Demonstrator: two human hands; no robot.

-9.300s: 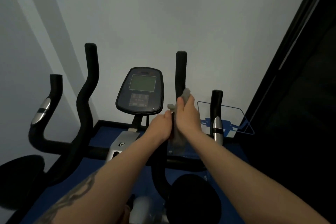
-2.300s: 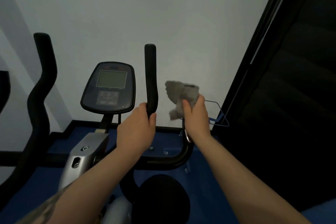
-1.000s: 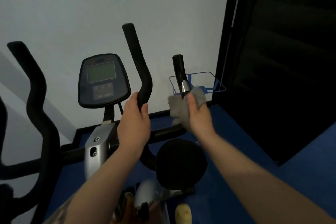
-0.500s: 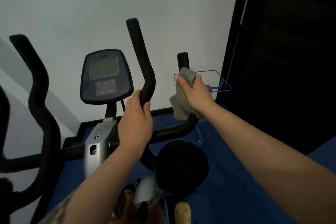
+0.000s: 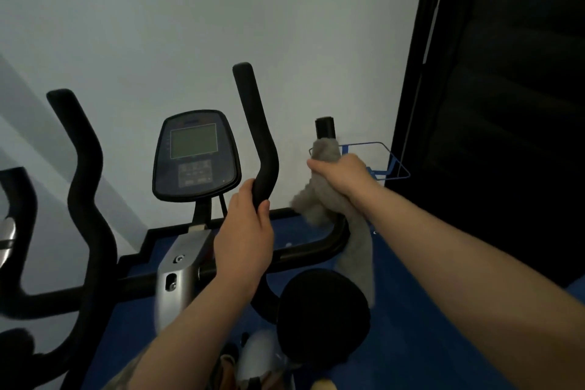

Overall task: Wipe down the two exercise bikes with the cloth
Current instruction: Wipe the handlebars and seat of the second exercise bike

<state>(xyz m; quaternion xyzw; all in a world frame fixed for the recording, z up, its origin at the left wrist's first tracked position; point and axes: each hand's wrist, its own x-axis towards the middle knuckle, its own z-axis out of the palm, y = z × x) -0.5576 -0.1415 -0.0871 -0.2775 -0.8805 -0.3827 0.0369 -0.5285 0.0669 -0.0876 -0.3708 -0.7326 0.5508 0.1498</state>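
- Dim, cool, bluish-grey light throughout; colours muted.
- Wall (image 5: 221, 25) brightest, evenly lit; a soft diagonal shadow band crosses its lower left.
- Right side falls to near black, detail lost.
- Wide-angle bending at the edges; forearms near the bottom edge look soft.

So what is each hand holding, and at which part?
The left hand grips the tall handlebar at its lower bend. The right hand holds the grey cloth wrapped round the short grip.

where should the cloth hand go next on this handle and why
Probably slide the right hand up: the grey cloth is wrapped round the short grip, whose black tip still shows bare above it, while the left hand steadies the tall handlebar.
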